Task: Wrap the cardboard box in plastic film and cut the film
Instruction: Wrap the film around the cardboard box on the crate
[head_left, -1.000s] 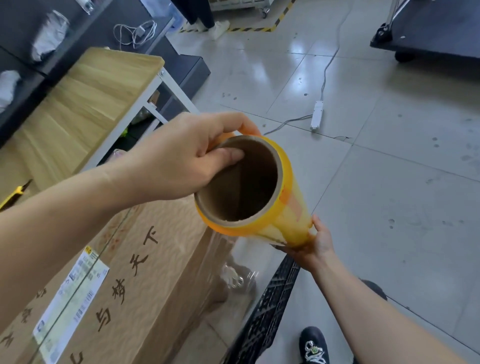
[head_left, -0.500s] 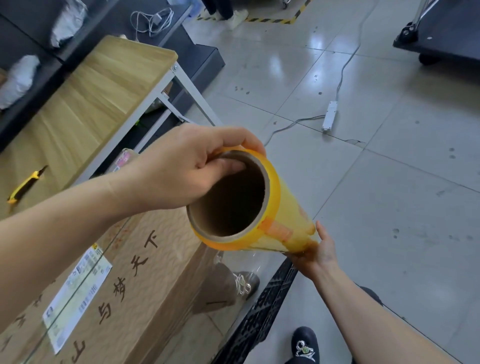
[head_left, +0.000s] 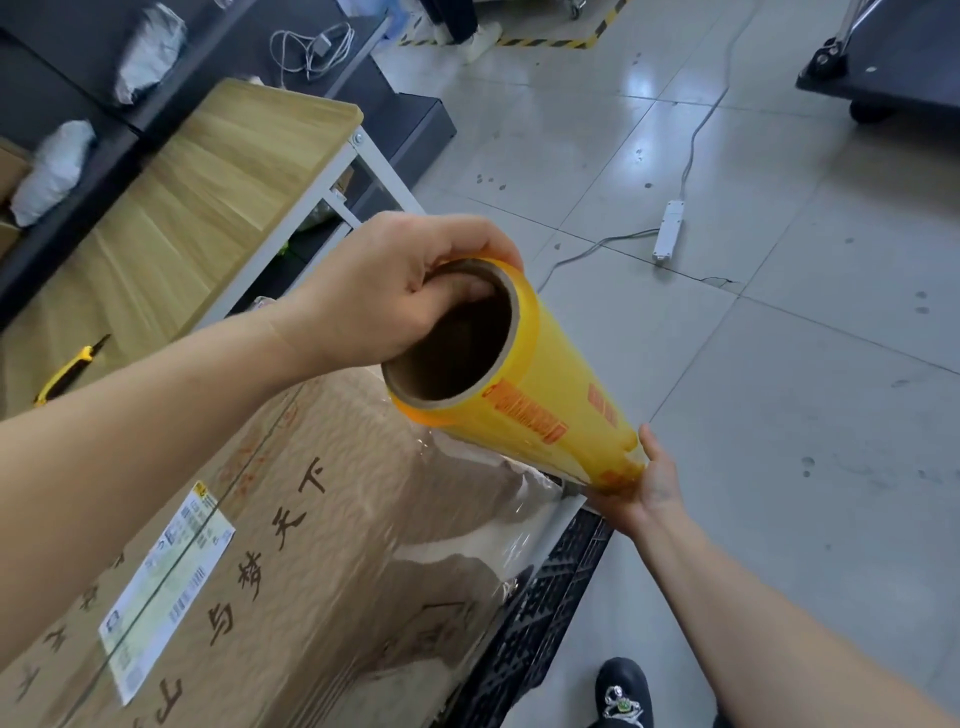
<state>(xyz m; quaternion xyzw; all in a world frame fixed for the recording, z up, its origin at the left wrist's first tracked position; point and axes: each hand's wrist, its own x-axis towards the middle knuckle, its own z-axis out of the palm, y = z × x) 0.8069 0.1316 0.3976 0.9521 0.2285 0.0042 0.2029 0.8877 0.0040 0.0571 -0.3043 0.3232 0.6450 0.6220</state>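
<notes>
Your left hand (head_left: 395, 296) grips the near end of the roll (head_left: 545, 405), fingers (head_left: 467, 244) curled over the rim with their tips inside the core, pinching the wall. Your right hand (head_left: 649, 488) carries the far, lower end, thumb against the roll. Its other fingers are hidden behind the roll, so I cannot tell how they lie.

The box (head_left: 311, 545) lies on its pallet (head_left: 545, 623), just left of and below the roll. Film (head_left: 467, 499) runs from the roll down onto the box's right side, already over the top face.

You look mid-wrap. Keep the roll parallel to the box edge and close to it. Let the core turn loosely in your fingers, but pull enough that the film lies taut; the wrinkles near the corner suggest slack. Overlap each pass. The knife (head_left: 67, 371) waits on the bench (head_left: 208, 197) beyond the box.
</notes>
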